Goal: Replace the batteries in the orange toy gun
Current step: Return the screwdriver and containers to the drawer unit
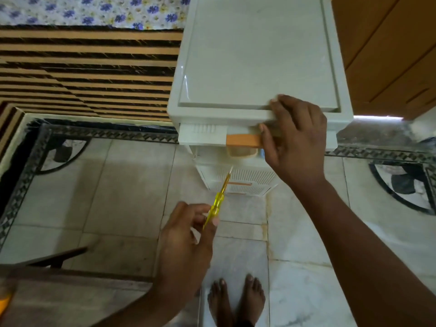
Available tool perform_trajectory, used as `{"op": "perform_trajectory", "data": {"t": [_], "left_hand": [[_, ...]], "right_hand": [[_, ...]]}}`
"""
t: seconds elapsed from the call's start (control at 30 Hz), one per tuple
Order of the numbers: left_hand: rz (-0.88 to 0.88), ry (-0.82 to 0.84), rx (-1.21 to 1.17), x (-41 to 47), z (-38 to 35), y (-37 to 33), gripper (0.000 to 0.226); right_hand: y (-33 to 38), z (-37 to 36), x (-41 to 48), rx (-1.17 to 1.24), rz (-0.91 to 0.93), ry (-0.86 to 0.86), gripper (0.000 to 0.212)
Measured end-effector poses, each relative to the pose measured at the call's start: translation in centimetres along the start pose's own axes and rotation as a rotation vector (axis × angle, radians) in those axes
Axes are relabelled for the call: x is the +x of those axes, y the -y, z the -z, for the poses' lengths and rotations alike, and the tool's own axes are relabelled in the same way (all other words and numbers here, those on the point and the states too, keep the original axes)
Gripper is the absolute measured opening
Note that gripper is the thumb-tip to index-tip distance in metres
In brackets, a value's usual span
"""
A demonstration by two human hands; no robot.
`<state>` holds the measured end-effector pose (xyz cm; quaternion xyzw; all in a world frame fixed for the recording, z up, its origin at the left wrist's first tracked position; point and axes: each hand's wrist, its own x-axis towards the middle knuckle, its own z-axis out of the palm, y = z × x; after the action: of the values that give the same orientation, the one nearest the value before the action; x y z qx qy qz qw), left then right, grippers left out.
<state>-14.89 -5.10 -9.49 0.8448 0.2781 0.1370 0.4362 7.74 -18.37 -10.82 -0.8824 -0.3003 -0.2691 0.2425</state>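
My left hand (188, 237) holds a yellow see-through screwdriver (218, 201) by its handle, the thin shaft pointing up toward the drawer unit. My right hand (292, 140) grips the front of the top drawer (203, 135) of a white plastic drawer unit (254, 55), fingers on its upper edge and thumb beside the orange handle (243, 140). That drawer stands out only slightly from the unit. An orange edge (6, 305) shows at the bottom left corner; I cannot tell what it is. No batteries are visible.
A lower drawer (238, 182) with a slatted front sits below. A dark wooden table (70, 293) is at the bottom left. My bare feet (236, 300) stand on the marble floor. A striped bed frame (82, 72) lies left, a wooden cupboard (389, 48) right.
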Motion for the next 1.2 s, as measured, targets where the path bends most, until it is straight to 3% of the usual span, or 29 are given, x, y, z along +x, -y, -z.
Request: {"op": "perform_trajectory", "data": {"t": [0.17,0.53,0.8,0.93,1.03,1.2], "left_hand": [[0.024,-0.016,0.237,3.8,-5.2,4.3,0.006],[0.270,0.045,0.427,18.6,-13.4,5.6,0.032],[-0.007,0.182,0.575,21.0,-14.1,8.9,0.045],[-0.092,0.040,0.404,17.7,-11.7,6.3,0.027],[0.025,-0.079,0.162,14.4,-8.7,4.5,0.012],[0.183,0.004,-0.578,10.3,-2.9,1.5,0.038]], "right_hand": [[0.3,-0.5,-0.4,-0.036,-0.002,-0.041,0.045],[1.0,-1.1,-1.0,-0.089,-0.067,-0.097,0.044],[1.0,-1.1,-1.4,-0.082,-0.075,-0.078,0.045],[0.7,-0.8,-1.5,-0.015,-0.042,-0.107,0.036],[0.7,-0.3,-2.4,0.046,-0.024,-0.163,0.022],[0.9,0.0,-4.6,-0.034,0.031,0.055,0.029]]}}
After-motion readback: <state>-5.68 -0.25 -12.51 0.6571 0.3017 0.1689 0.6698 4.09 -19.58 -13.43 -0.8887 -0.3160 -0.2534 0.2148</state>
